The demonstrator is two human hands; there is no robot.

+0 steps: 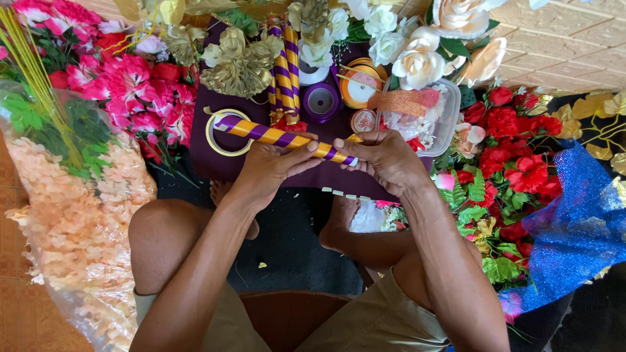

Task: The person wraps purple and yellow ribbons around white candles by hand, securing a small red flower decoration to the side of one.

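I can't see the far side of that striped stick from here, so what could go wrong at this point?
The ribbon end sits under the right hand at the striped stick's tip; if that pinch eases, the wrap may loosen. The left hand holds only mid-stick, so it could twist. The free end hangs over the tape ring and might catch on it.

A rod (285, 138) striped in purple and gold spirals is noted, as are finished sticks (285, 72) of the same pattern. Purple is recorded for the ribbon spool (321, 101), orange for another spool (360, 83). Pink flowers (137, 91), red flowers (521, 163), cream roses (417, 65), gold leaves (238, 65) and blue glittered mesh (577, 228) are observed.
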